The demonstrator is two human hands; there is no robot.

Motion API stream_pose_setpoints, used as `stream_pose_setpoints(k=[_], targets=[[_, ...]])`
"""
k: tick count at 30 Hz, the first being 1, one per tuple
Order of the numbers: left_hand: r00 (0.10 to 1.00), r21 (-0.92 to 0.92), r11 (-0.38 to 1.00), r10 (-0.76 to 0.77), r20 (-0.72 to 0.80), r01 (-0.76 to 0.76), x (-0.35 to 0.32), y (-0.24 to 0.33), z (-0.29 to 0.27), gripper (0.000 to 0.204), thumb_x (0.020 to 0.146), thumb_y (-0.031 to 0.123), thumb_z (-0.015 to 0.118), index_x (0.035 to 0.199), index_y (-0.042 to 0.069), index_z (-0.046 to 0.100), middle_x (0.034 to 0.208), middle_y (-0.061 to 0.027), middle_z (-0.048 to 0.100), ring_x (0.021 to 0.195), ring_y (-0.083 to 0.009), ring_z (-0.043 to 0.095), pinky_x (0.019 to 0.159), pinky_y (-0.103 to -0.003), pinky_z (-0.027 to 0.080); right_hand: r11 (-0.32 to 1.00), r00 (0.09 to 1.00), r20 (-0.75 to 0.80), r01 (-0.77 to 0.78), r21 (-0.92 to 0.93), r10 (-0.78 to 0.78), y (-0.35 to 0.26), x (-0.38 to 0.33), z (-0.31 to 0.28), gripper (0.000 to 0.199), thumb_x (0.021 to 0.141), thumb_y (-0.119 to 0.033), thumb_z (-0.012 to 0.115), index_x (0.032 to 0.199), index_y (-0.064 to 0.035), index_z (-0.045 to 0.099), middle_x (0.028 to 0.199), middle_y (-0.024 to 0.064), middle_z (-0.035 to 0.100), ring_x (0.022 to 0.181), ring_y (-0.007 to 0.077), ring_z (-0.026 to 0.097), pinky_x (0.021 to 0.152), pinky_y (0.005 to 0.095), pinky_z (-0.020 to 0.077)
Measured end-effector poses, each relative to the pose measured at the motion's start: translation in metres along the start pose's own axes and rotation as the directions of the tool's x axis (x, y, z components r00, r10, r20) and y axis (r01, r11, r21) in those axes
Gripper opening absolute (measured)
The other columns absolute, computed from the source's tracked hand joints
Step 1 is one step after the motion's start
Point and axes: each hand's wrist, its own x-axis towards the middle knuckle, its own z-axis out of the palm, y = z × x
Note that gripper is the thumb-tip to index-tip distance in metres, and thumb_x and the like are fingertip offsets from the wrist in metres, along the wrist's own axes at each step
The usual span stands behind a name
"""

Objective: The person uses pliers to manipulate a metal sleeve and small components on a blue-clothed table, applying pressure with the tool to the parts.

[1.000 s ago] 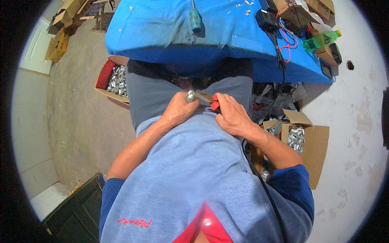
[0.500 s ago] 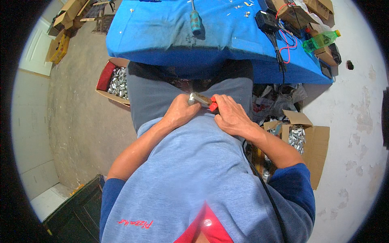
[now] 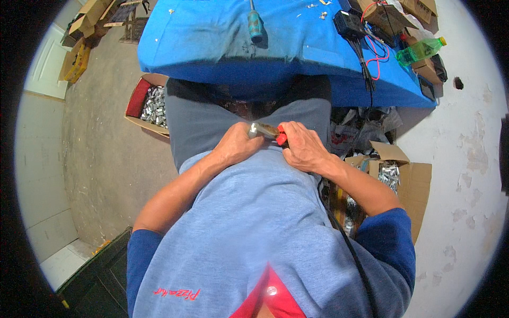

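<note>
Small metal part (image 3: 261, 129): shiny, stubby, red plastic piece at its right end; long axis runs left to right, held over the lap just below the tabletop's near edge. Left hand (image 3: 237, 144) closed on the metal end; right hand (image 3: 300, 148) closed on the red end. Tabletop (image 3: 212, 37): wrinkled blue cloth. Screwdriver (image 3: 255, 24) lies toward its far edge. Cardboard box (image 3: 149, 103) of metal pieces stands on the floor, left.

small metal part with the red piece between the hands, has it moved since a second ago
No. The small metal part with the red piece sits in the same spot over the lap, just below the blue table's edge, with left hand and right hand on it.
</note>
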Motion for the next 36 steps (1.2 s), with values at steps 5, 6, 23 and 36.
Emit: stream_pose_setpoints(k=[5, 6, 23, 36], targets=[[0.999, 0.064, 0.997, -0.053, 0.000, 0.053, -0.001, -0.005, 0.000, 0.021, 0.082, 0.011, 0.058, 0.070, -0.006, 0.059, 0.055, -0.0056, 0.051, 0.056, -0.0104, 0.046, 0.050, -0.037, 0.040, 0.998, 1.000, 0.007, 0.009, 0.055, -0.010, 0.008, 0.005, 0.008, 0.037, 0.071, -0.005, 0.055, 0.106, 0.0014, 0.048, 0.097, 0.0225, 0.058, 0.095, 0.0402, 0.056, 0.083, 0.0510, 0.0459], [0.999, 0.024, 0.999, -0.037, -0.027, 0.038, -0.005, -0.001, 0.001, 0.021, 0.082, 0.011, 0.058, 0.070, -0.006, 0.059, 0.056, -0.0049, 0.051, 0.056, -0.0101, 0.046, 0.049, -0.037, 0.040, 0.997, 1.000, 0.003, 0.009, 0.072, -0.010, 0.009, 0.006, 0.008, 0.034, 0.072, -0.006, 0.055, 0.104, 0.0011, 0.048, 0.096, 0.0230, 0.058, 0.094, 0.0400, 0.056, 0.082, 0.0517, 0.0457], [0.994, -0.105, 0.994, -0.001, 0.109, 0.012, 0.004, -0.018, 0.004, 0.017, 0.089, 0.012, 0.057, 0.078, -0.001, 0.061, 0.064, 0.0037, 0.050, 0.062, -0.0062, 0.042, 0.051, -0.031, 0.038, 0.998, 0.999, -0.012, 0.053, 0.035, -0.053, 0.001, 0.008, -0.007, 0.044, 0.073, -0.008, 0.056, 0.116, -0.0006, 0.047, 0.110, 0.0203, 0.055, 0.106, 0.0384, 0.052, 0.090, 0.0481, 0.0455], [0.997, -0.027, 1.000, -0.014, 0.076, 0.016, 0.005, -0.004, 0.004, 0.016, 0.085, 0.010, 0.060, 0.078, -0.004, 0.061, 0.061, -0.0029, 0.056, 0.061, -0.0078, 0.047, 0.054, -0.034, 0.044, 0.999, 0.999, 0.014, 0.041, -0.002, -0.041, 0.003, 0.006, -0.004, 0.041, 0.073, -0.006, 0.055, 0.112, 0.0000, 0.046, 0.102, 0.0204, 0.054, 0.100, 0.0388, 0.052, 0.087, 0.0488, 0.0450]])
